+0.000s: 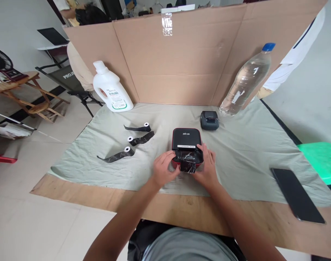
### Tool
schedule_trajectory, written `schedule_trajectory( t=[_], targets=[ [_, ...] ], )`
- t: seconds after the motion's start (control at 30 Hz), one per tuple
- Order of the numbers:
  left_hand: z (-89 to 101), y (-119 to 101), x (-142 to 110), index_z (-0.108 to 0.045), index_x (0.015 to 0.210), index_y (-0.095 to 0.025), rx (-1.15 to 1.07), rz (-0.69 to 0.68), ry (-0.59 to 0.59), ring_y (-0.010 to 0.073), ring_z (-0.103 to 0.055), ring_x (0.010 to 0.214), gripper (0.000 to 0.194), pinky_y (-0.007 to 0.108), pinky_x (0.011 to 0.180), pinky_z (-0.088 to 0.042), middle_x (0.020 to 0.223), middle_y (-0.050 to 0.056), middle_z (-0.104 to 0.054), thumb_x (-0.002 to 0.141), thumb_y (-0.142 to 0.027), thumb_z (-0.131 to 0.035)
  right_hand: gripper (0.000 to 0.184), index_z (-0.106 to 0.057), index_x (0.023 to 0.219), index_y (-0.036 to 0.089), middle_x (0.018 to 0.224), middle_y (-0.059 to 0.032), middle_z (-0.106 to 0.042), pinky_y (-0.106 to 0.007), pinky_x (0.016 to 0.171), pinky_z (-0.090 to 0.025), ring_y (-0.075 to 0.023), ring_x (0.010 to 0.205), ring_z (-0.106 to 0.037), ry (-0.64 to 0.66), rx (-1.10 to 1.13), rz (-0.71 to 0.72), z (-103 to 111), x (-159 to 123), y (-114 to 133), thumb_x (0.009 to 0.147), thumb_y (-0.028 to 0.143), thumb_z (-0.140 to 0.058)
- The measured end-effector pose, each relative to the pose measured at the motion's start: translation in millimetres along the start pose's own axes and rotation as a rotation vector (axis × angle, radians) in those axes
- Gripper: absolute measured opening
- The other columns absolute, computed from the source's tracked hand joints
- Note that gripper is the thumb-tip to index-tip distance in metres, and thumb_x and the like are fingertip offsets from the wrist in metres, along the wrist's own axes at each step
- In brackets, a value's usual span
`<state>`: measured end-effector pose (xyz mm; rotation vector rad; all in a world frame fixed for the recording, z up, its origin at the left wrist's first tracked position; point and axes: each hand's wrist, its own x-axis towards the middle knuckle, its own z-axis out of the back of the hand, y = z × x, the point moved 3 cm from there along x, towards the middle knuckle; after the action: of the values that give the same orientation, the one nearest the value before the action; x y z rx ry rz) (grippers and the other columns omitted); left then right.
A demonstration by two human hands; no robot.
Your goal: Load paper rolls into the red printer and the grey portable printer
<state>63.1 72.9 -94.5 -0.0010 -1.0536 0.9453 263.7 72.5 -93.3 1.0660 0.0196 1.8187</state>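
Observation:
A small black-and-red printer (186, 136) stands on the cloth in front of me, its lid raised. A shiny black strip (187, 163) hangs over its front edge. My left hand (164, 167) grips the printer's left side, thumb at the front by the strip and fingers along the side. On the right side my right hand (207, 167) holds it likewise, one finger reaching up near the lid hinge. The inside of the printer is mostly covered by the strip. To the left lie three partly unrolled black rolls with white cores, the nearest roll (119, 155) closest to my left hand.
Behind the printer sits a dark grey device (209, 120). A white jug (111, 88) and a water bottle (247, 81) lean against the cardboard wall (179, 61). A phone (297, 195) lies at right on the wooden table edge (100, 192). People are partly visible behind the cardboard.

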Motion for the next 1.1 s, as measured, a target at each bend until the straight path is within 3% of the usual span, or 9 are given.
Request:
schedule_trajectory(
  t=[0.3,0.53,0.67,1.1],
  targets=[
    [-1.1,-0.6,-1.2,-0.063,0.109,-0.021,0.031,-0.024,-0.023,0.0240,-0.072,0.097,0.025,0.039,0.083,-0.060,0.112,0.012,-0.074,0.087,-0.032,-0.060,0.103,-0.009,0.165,0.025,0.146,-0.0154,-0.056,-0.055,0.102,-0.045,-0.0361,0.116,-0.058,0.028,-0.012,0.024,4.0,1.3,1.5,0.083,0.041,-0.070],
    [2.0,-3.6,-1.7,-0.063,0.114,-0.021,0.006,-0.041,0.017,0.0254,-0.070,0.107,0.027,0.041,0.088,-0.056,0.125,0.012,-0.072,0.088,-0.027,-0.060,0.090,-0.022,0.163,0.025,0.152,-0.0135,-0.050,-0.055,0.106,-0.044,-0.0368,0.127,-0.053,0.047,-0.013,0.045,9.0,-0.5,7.9,0.083,0.033,-0.064],
    [2.4,-4.7,-1.3,-0.062,0.119,-0.021,-0.029,-0.025,0.052,0.0250,-0.069,0.108,0.030,0.041,0.091,-0.055,0.130,0.012,-0.070,0.089,-0.025,-0.059,0.092,-0.019,0.164,0.025,0.156,-0.0127,-0.047,-0.057,0.108,-0.043,-0.0379,0.130,-0.050,0.041,-0.065,0.050,10.4,-2.5,12.8,0.083,0.031,-0.062],
    [5.3,-6.5,1.2,-0.059,0.127,-0.020,-0.084,-0.078,0.010,0.0250,-0.067,0.116,0.038,0.042,0.095,-0.056,0.133,0.012,-0.068,0.089,-0.021,-0.062,0.099,-0.005,0.166,0.020,0.160,-0.0163,-0.042,-0.059,0.111,-0.042,-0.0384,0.139,-0.045,0.035,-0.152,0.075,12.4,-3.8,24.7,0.088,0.039,-0.063]
  ],
)
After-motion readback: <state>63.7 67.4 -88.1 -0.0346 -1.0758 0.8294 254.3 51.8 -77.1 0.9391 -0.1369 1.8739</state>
